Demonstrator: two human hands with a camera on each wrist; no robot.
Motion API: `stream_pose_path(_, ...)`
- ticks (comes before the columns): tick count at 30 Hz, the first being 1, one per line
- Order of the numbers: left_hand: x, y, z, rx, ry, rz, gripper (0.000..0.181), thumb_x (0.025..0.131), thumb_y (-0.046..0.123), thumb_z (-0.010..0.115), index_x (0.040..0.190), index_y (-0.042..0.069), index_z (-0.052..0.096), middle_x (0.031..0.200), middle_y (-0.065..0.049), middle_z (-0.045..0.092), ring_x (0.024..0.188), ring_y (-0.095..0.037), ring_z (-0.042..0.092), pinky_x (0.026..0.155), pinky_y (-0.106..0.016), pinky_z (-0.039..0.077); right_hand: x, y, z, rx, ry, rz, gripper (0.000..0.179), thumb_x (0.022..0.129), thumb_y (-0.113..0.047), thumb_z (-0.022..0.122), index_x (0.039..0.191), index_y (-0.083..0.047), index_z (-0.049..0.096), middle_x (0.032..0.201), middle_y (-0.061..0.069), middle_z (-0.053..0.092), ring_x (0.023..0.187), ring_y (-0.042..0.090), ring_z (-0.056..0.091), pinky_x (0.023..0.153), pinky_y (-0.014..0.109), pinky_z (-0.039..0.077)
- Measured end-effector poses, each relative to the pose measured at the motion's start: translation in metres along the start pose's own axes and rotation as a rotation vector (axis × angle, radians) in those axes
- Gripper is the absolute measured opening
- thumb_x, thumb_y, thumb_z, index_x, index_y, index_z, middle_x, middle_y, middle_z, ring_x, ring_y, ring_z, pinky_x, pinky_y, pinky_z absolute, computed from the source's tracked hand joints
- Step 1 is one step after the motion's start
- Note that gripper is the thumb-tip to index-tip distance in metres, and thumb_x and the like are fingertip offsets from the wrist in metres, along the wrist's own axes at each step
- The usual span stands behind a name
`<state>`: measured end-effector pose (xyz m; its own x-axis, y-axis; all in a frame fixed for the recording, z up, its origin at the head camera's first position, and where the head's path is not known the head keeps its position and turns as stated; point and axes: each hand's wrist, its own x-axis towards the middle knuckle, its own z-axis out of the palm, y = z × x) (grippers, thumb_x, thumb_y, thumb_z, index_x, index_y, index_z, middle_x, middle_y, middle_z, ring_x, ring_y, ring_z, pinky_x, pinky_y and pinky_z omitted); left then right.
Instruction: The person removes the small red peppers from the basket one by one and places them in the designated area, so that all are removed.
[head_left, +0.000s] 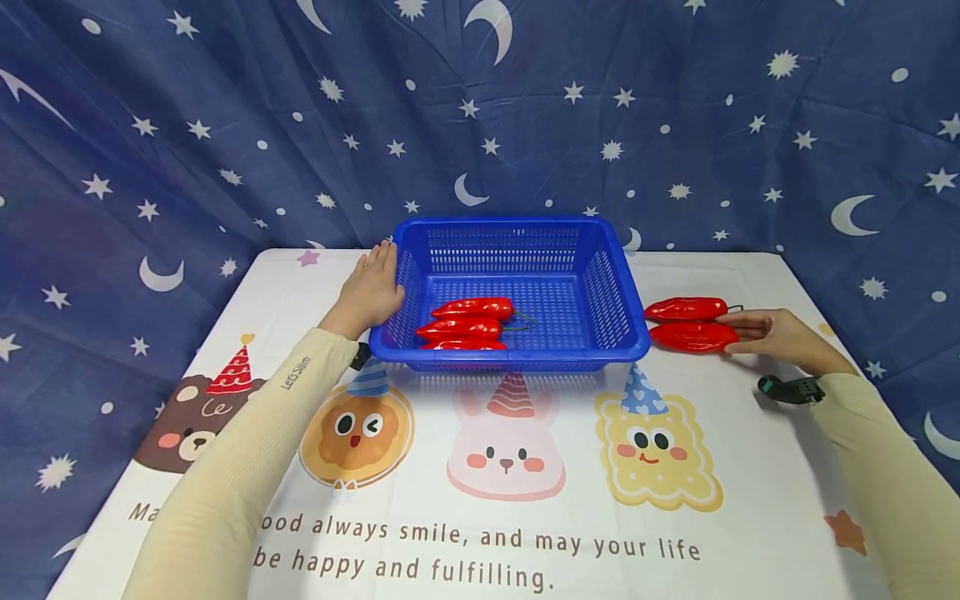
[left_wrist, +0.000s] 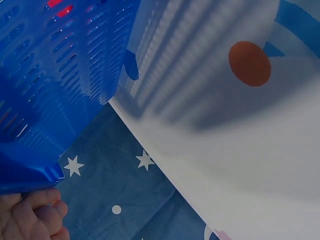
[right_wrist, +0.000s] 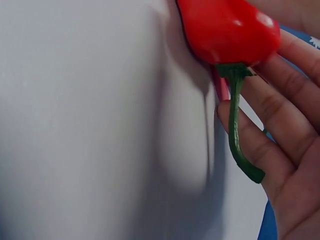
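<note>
A blue plastic basket [head_left: 517, 357] stands at the back of the table, with several red chili peppers [head_left: 459, 329] lying in its left front part. My left hand [head_left: 366, 293] grips the basket's left rim; in the left wrist view its bent fingers [left_wrist: 40, 212] are against the rim. Right of the basket, my right hand [head_left: 783, 335] pinches the stem end of a red chili pepper [head_left: 693, 337] between thumb and fingers. Its green stem [right_wrist: 235, 120] hangs in front of the palm in the right wrist view. Another red chili pepper [head_left: 684, 309] lies just behind it.
A white tablecloth [head_left: 360, 542] with cartoon prints and lettering covers the table. Behind and along both sides hangs a dark blue curtain [head_left: 540, 108] with stars and moons. Each wrist wears a dark strap [head_left: 791, 389].
</note>
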<state>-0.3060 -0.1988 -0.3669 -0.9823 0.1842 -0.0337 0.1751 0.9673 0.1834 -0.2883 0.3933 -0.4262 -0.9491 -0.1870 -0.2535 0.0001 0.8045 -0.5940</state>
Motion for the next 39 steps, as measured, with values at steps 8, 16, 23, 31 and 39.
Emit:
stream_pose_path(8,0.000,0.000,0.000,0.007,-0.003,-0.001,0.069,0.092,0.018,0.038,0.147,-0.010,0.007,0.155,-0.028,0.010,0.145,-0.039,0.008,0.119,-0.049,0.006,-0.004,0.006,-0.007,0.108,-0.016,0.005,0.073,0.080,-0.036,0.072,0.136,0.002,0.045,0.108,-0.024,0.062,0.085,-0.022,0.052,0.081,0.016,0.053)
stream_pose_path(16,0.001,0.000,-0.001,0.020,-0.013,0.000,0.069,0.092,0.017,0.037,0.146,-0.011,0.006,0.154,-0.028,0.009,0.145,-0.040,0.007,0.119,-0.049,0.005,-0.006,0.004,-0.012,0.204,0.000,-0.034,0.066,0.086,-0.028,0.068,0.137,0.005,0.041,0.097,-0.039,0.053,0.089,-0.019,0.056,0.074,0.007,0.050)
stream_pose_path(23,0.000,0.000,0.000,0.009,0.000,0.003,0.069,0.092,0.018,0.038,0.147,-0.011,0.007,0.155,-0.028,0.010,0.145,-0.039,0.008,0.119,-0.050,0.006,-0.007,-0.001,-0.017,0.249,0.020,-0.069,0.063,0.087,-0.020,0.066,0.136,0.008,0.040,0.098,-0.037,0.055,0.091,-0.017,0.057,0.075,0.006,0.050)
stream_pose_path(31,0.000,0.000,0.000,0.006,0.000,0.003,0.070,0.091,0.019,0.039,0.147,-0.010,0.008,0.155,-0.027,0.010,0.146,-0.039,0.008,0.120,-0.049,0.006,-0.008,-0.017,-0.031,0.248,0.053,-0.154,0.052,0.089,-0.011,0.063,0.134,0.007,0.044,0.104,-0.031,0.061,0.092,-0.014,0.060,0.075,0.005,0.048)
stream_pose_path(39,0.001,-0.001,0.001,0.015,0.002,0.009,0.069,0.091,0.018,0.037,0.146,-0.011,0.008,0.155,-0.028,0.010,0.146,-0.039,0.007,0.120,-0.049,0.005,-0.008,-0.041,-0.050,0.205,0.047,-0.198,0.048,0.089,-0.012,0.061,0.133,0.002,0.048,0.108,-0.027,0.064,0.095,-0.011,0.061,0.075,0.007,0.049)
